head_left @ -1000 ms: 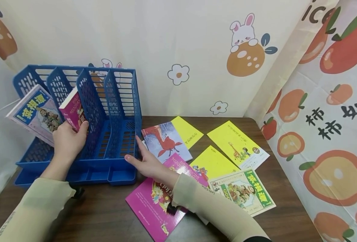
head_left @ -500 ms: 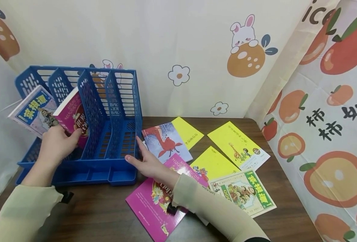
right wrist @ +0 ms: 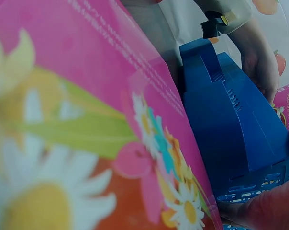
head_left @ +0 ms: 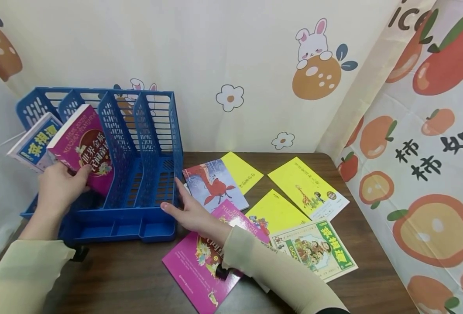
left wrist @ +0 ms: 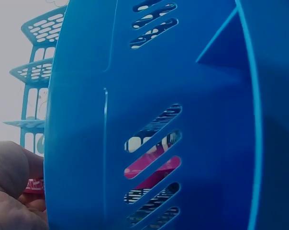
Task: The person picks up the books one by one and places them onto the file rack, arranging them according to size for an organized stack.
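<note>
My left hand grips the lower part of a thick magenta book, which leans to the left inside the second slot of the blue file rack. A lilac and blue book leans in the leftmost slot, partly behind the magenta one. My right hand rests with extended fingers against the rack's right side wall. In the left wrist view, the rack's wall hides most of the magenta book. In the right wrist view, a magenta book on the table fills the near side.
Right of the rack, several books lie spread over the brown table: a fox picture book, yellow books, a green and cream book and a magenta book under my right forearm. A patterned curtain hangs behind.
My left hand has moved left and slightly down. The magenta book has come with it, tilting left so that more of its cover shows. My right hand has stayed at the rack's side.
</note>
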Demonstrator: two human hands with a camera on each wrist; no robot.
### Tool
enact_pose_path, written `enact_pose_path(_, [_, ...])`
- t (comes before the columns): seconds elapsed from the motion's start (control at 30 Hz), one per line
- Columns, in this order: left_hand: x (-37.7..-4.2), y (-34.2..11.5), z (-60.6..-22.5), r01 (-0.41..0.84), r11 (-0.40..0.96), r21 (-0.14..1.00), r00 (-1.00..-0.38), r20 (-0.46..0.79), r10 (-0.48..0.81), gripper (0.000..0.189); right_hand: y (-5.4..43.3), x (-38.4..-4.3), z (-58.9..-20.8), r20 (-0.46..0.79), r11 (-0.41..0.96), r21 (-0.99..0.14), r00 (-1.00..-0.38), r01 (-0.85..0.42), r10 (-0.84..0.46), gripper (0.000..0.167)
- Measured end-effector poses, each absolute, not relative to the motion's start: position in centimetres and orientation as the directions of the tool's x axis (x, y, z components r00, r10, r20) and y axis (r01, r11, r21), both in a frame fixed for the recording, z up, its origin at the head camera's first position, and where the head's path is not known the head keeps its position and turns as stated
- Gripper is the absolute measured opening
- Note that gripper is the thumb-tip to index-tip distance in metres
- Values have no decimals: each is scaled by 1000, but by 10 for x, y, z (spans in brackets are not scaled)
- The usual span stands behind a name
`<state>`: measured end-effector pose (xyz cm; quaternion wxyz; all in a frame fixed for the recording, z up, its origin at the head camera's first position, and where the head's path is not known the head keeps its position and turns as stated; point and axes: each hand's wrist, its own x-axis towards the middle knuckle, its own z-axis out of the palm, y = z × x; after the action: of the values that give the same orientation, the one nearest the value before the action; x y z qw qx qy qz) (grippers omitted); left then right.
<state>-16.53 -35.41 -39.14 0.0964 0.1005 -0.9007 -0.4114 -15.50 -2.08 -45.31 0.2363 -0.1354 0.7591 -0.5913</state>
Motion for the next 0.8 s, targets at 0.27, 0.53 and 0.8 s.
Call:
enact_pose_path(0.27, [-168,-352,-396,-103,658,746,-949,124,-289,68,-19,-155,-454,-185,263,-963,-850,58,-493,86])
enact_pose_path(0.53, [-170,-354,-392,-111,675,729,-957,104,-270,68,-20,-155,-452,-183,267,-962,-849,52,-495,85])
enact_pose_path(0.8, [-167,-357,-389,-135,709,692,-950,112,-290,70,-19,-155,-451,-196,287,-957,-847,53,-495,86])
